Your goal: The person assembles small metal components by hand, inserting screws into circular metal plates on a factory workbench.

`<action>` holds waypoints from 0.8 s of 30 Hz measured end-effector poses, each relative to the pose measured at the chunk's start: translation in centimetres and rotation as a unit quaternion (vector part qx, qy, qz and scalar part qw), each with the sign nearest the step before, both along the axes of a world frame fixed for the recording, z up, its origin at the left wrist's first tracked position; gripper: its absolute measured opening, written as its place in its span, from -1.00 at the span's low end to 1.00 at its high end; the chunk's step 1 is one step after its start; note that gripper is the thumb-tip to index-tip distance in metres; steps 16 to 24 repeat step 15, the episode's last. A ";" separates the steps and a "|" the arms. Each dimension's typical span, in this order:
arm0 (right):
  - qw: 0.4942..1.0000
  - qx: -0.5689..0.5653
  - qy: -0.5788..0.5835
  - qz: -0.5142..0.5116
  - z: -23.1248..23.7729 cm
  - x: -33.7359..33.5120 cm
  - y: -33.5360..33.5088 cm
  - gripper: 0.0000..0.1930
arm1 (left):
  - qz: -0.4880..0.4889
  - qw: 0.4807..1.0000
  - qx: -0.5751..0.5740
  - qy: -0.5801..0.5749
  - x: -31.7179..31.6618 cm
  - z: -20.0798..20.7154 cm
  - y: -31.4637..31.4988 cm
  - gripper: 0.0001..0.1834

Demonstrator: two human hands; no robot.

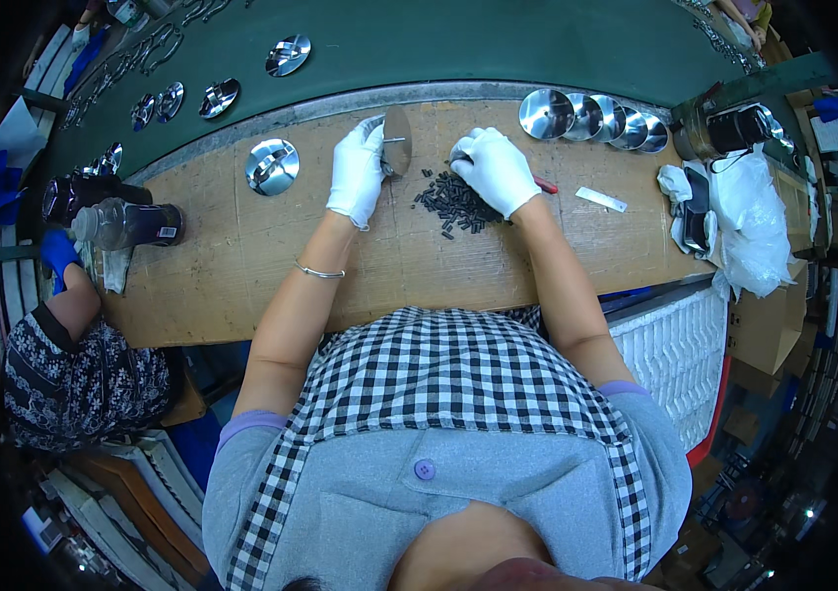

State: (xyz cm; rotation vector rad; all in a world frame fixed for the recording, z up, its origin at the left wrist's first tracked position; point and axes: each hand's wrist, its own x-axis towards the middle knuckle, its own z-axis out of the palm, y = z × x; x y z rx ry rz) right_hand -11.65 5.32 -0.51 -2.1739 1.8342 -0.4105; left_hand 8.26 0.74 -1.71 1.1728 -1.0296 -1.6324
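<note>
My left hand (358,167), in a white glove, grips a round metal disc (398,143) standing on edge, with a thin pin sticking out of its face to the right. My right hand (494,169), gloved too, is closed at the fingertips over the far right side of a pile of small black tubes (452,204). What its fingers hold, if anything, is too small to make out. Beside that hand lies a red-handled tool (545,184), partly hidden. To the left of my left hand a shiny disc (272,166) rests on the wooden tabletop (419,271).
Several shiny discs (546,114) overlap in a row at the far right. More discs (288,56) lie on the green surface (419,49) beyond. A white strip (601,200) and a plastic bag (752,222) are at right, a bottle (128,223) and another person's blue-gloved hand (59,252) at left.
</note>
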 end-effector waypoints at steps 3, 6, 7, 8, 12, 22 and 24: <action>0.982 0.031 -0.172 -0.066 0.2 0.5 -0.2 -0.83 | 0.000 0.999 -0.047 -0.019 -0.2 -1.2 0.2 -0.62; 0.969 0.004 -0.227 -0.093 0.7 1.3 -0.4 -0.81 | -0.004 0.996 -0.078 -0.045 -0.2 -1.5 -0.1 -0.61; 0.969 0.005 -0.227 -0.092 0.8 1.1 -0.3 -0.81 | -0.004 0.995 -0.092 -0.046 -0.2 -1.6 -0.2 -0.61; 0.984 0.003 -0.161 -0.071 0.8 0.7 -0.1 -0.81 | -0.002 0.995 -0.092 -0.046 -0.1 -1.7 -0.1 -0.61; 0.996 0.013 -0.069 -0.050 -0.1 0.7 0.4 -0.82 | 0.010 0.998 -0.061 -0.031 -0.1 -1.4 0.2 -0.59; 0.994 0.057 -0.062 -0.071 0.1 1.2 0.3 -0.80 | 0.002 0.997 -0.066 -0.038 0.0 -2.1 -0.1 -0.58; 0.994 0.057 -0.062 -0.071 0.1 1.2 0.3 -0.80 | 0.002 0.997 -0.066 -0.038 0.0 -2.1 -0.1 -0.58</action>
